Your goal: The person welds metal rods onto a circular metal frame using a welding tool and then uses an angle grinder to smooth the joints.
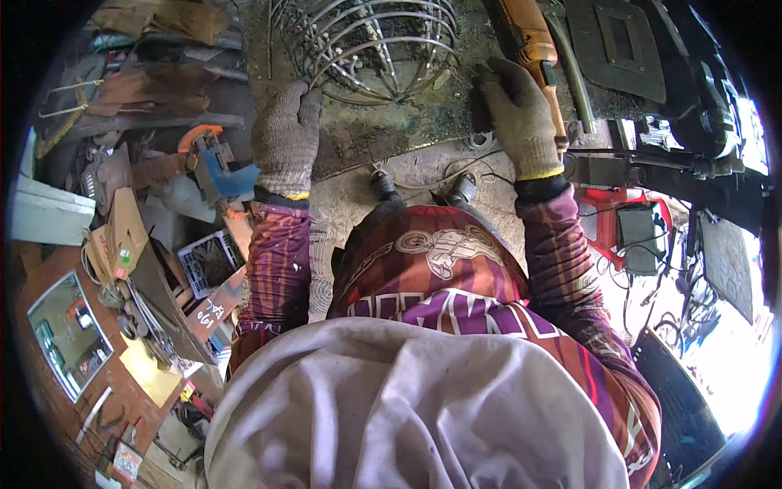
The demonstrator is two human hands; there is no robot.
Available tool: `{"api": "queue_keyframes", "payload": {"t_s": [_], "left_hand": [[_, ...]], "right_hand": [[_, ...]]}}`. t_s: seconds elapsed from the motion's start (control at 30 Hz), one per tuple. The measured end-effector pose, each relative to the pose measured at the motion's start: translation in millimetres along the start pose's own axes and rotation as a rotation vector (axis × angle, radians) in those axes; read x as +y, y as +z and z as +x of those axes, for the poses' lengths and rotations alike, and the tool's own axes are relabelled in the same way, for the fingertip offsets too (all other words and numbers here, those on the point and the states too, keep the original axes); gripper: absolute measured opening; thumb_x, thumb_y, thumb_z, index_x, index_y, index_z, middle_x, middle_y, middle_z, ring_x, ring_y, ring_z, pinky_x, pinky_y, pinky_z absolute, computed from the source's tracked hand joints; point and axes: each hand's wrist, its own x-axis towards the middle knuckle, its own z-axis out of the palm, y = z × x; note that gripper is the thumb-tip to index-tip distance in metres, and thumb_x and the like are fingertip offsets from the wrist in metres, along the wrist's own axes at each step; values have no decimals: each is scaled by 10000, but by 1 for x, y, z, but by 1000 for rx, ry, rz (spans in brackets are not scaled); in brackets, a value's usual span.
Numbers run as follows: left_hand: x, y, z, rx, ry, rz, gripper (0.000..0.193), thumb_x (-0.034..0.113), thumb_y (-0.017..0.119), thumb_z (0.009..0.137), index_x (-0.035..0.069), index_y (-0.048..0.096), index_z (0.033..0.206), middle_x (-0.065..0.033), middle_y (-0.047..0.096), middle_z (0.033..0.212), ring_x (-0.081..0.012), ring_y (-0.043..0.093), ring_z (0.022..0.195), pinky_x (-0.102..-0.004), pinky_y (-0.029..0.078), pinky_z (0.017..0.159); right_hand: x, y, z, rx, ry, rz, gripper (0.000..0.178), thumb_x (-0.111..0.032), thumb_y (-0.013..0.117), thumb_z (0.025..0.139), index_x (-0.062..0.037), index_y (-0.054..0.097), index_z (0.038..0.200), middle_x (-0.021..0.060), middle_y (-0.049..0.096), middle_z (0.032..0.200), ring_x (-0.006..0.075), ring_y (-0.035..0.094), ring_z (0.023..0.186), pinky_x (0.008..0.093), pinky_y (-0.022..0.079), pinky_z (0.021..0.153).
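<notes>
My left hand (287, 143), in a grey knitted work glove, is at the near left edge of a round cage of bent metal rods (383, 49). Its thumb and forefinger close on the cage's rim. The cage lies on a dark, grimy workbench (366, 134). To the right, my right hand (521, 118) wears a matching glove with darkened fingertips. Its fingers are apart over the bench, beside a long orange power tool (525, 37). The hand overlaps part of the tool, but I see no grip on it.
Right of the tool lie a metal tube (574, 73) and a dark flat plate with a square cutout (615, 45). A blue-and-orange clamp-like tool (220, 167) is at left, above a brown table (49, 326). A red-framed machine (603, 220) with cables stands at right.
</notes>
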Motion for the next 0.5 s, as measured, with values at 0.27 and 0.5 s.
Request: {"api": "queue_keyframes", "payload": {"t_s": [0.27, 0.5], "left_hand": [[16, -7, -5, -32, -65, 46, 366, 360, 671, 989, 32, 701, 1148, -187, 724, 1080, -345, 705, 990, -412, 529, 865], [18, 6, -9, 38, -100, -10, 351, 358, 695, 968, 46, 709, 1127, -181, 730, 1080, -360, 701, 992, -425, 537, 863]], "right_hand": [[-15, 11, 39, -65, -371, -487, 344, -337, 650, 962, -105, 724, 1204, 159, 737, 1139, 367, 694, 1067, 431, 550, 917], [-5, 17, 49, -84, -343, -530, 330, -394, 623, 956, -143, 744, 1133, 163, 748, 1024, 380, 707, 984, 478, 559, 846]]}}
